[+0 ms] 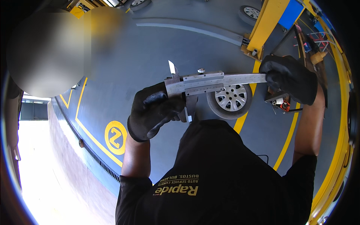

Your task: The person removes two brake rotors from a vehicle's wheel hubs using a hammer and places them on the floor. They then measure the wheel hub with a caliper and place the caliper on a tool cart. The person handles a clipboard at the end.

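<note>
A metal vernier caliper (204, 83) is held up level in front of my chest, between both hands. My left hand (153, 112), in a black glove, is closed round its jaw end. The lower jaws point down beside the fingers, and one upper jaw tip sticks up above the glove. At the far end of the beam, my right hand (288, 78), also black-gloved, grips the caliper closed-fisted. The sliding part with its small lock screw sits near the left hand. Below the beam, a wheel with a silver cover (228, 100) lies on the floor.
A yellow lift post (264, 28) stands at the upper right, with tools and an orange-red item (284, 106) near my right arm. A long grey rail (187, 26) crosses the floor. Another wheel (250, 13) is farther back. A drain grate (99, 161) runs along the left.
</note>
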The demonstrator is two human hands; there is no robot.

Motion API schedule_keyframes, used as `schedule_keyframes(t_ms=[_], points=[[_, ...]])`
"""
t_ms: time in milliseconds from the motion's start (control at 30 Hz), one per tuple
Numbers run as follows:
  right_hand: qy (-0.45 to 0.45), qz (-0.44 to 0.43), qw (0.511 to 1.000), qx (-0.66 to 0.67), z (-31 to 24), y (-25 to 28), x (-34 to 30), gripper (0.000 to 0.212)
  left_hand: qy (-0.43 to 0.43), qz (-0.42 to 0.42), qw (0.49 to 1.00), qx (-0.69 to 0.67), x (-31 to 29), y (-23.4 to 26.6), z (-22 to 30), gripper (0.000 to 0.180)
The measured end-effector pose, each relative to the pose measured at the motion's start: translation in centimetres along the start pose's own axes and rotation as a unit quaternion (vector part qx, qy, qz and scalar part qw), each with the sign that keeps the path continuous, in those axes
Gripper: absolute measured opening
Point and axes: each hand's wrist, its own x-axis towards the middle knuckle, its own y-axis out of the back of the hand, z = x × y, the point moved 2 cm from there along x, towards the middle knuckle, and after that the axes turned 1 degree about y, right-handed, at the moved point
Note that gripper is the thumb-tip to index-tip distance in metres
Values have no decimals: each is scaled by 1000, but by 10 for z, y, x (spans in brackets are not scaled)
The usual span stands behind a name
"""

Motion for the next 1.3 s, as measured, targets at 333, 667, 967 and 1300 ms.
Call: schedule_keyframes(t_ms=[333, 667, 967, 1300], points=[[105, -63, 992, -26, -15, -11, 114, 12, 20, 98, 995, -10, -8, 70, -7, 34], [156, -200, 956, -145, -62, -32, 293, 26, 54, 146, 985, 70, -12, 169, -24, 30], [512, -175, 808, -231, -144, -66, 454, 16, 176, 395, 902, -2, -40, 181, -26, 35], [834, -54, 516, 190, -124, -27, 545, 18, -64, 874, 481, -13, 89, -21, -92, 40]])
